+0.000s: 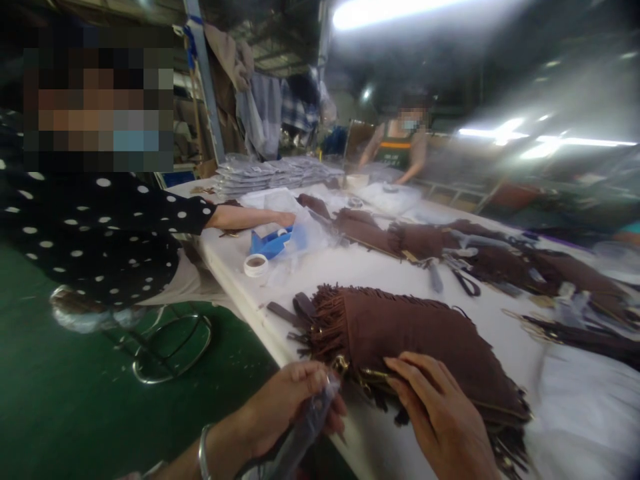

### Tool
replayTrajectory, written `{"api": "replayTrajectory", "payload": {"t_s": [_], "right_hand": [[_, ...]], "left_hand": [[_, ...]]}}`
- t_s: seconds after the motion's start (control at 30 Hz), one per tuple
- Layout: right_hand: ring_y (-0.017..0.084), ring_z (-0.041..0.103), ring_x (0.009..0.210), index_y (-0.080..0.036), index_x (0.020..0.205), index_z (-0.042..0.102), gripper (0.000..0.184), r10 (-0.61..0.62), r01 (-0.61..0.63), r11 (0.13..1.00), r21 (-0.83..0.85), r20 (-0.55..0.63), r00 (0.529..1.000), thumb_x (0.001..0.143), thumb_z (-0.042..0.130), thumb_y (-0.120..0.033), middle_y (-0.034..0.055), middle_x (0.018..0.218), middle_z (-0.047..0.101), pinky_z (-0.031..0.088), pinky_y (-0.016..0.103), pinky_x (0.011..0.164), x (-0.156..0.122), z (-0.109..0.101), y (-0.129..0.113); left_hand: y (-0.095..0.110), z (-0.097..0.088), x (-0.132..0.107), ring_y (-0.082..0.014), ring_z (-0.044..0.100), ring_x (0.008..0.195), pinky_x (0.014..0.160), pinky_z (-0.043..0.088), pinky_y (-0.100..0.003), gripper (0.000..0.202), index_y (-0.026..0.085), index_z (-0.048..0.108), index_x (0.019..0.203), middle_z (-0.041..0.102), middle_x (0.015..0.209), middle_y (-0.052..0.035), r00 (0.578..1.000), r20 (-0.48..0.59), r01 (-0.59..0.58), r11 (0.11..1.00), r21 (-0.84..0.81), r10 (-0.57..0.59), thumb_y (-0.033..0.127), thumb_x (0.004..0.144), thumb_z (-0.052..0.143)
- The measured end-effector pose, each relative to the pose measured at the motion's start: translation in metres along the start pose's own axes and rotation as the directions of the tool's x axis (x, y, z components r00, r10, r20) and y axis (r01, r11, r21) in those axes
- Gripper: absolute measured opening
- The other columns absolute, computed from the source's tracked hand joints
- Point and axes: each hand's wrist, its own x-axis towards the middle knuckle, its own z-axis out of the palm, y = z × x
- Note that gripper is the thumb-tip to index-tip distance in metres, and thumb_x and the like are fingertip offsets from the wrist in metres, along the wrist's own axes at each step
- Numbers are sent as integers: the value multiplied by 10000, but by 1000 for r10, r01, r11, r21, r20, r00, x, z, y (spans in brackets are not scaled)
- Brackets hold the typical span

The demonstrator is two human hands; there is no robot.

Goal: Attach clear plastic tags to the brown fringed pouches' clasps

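A brown suede bag with fringe [400, 333] lies on the white table [360, 267] right in front of me. My left hand [295, 403] is closed around a clear plastic-wrapped piece [313, 413] at the table's near edge, beside the bag's gold zipper end [343, 363]. My right hand [440, 413] rests on the bag's near edge with its fingers stretched flat along the zipper.
More brown fringed bags [500, 257] lie across the table. A person in a dotted black top [100, 227] sits at the left, one hand by a blue box [273, 239] and a tape roll [256, 265]. Stacked plastic packets [280, 172] and another worker stand farther back.
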Motion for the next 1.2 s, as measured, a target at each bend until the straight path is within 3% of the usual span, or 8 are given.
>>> {"api": "replayTrajectory", "payload": {"t_s": [0.37, 0.57, 0.67, 0.77, 0.87, 0.97, 1.07, 1.2], "right_hand": [[235, 558, 1103, -268, 1291, 571, 334, 22, -22, 1000, -10, 14, 1000, 996, 413, -271, 75, 1211, 573, 476, 369, 919, -5, 0, -2], [267, 567, 1162, -233, 1352, 525, 396, 53, -70, 995, -74, -215, 975, 957, 498, -215, 110, 1319, 564, 415, 420, 1022, -23, -2, -33], [212, 661, 1030, -229, 1305, 552, 363, 54, -46, 998, 48, -191, 980, 945, 524, -197, 85, 1182, 666, 507, 303, 907, -40, 17, -49], [170, 712, 894, -242, 1273, 555, 305, 216, -186, 939, 288, -76, 974, 981, 466, -247, 49, 1089, 716, 555, 238, 797, -48, 41, -65], [162, 722, 816, -263, 1188, 599, 261, 434, -402, 764, 505, 59, 899, 991, 448, -345, 31, 1042, 730, 566, 223, 725, -46, 56, -79], [177, 723, 839, -242, 1129, 612, 301, 583, -546, 475, 690, 218, 783, 944, 524, -463, 48, 1028, 734, 572, 220, 721, -40, 65, -93], [234, 696, 1003, -213, 1198, 552, 494, 655, -534, 169, 828, 310, 689, 844, 642, -546, 106, 1164, 695, 569, 300, 855, -39, 79, -109], [266, 642, 1128, -234, 1242, 503, 660, 658, -432, -164, 887, 425, 622, 722, 772, -540, 111, 1224, 671, 528, 363, 940, -39, 95, -125]], "left_hand": [[-1, 6, -6, -225, 705, 784, 756, 532, -330, 250, 89, 584, 1014, 710, 938, -200, 999, -32, 31, 997, -75, -34, 329, 951, 554], [-1, 7, -10, -289, 651, 1051, 950, 472, -415, 407, 90, 571, 1182, 660, 1165, -223, 1000, 24, -9, 991, -134, 12, 190, 810, 703], [-1, 8, -10, -274, 658, 1011, 906, 490, -384, 396, 83, 594, 1168, 660, 1160, -214, 1000, 27, -8, 997, -82, 10, 164, 795, 701], [-3, 13, -6, -218, 679, 878, 812, 509, -315, 262, 93, 631, 1079, 695, 1044, -175, 998, -50, 24, 997, -77, -28, 240, 865, 662], [-5, 18, 0, -171, 664, 733, 712, 499, -255, 212, 98, 644, 955, 708, 861, -123, 992, -114, 37, 993, -116, -51, 270, 843, 696], [-8, 20, 5, -154, 632, 656, 639, 476, -231, 224, 112, 629, 858, 693, 762, -89, 985, -170, 7, 991, -131, -30, 301, 801, 735], [-12, 22, 8, -149, 611, 655, 641, 469, -234, 257, 124, 621, 820, 680, 748, -68, 975, -222, -20, 991, -132, -10, 332, 770, 764], [-16, 24, 9, -133, 570, 630, 650, 454, -236, 288, 133, 627, 833, 621, 693, -19, 965, -261, -44, 998, -35, 33, 397, 800, 735]]}}
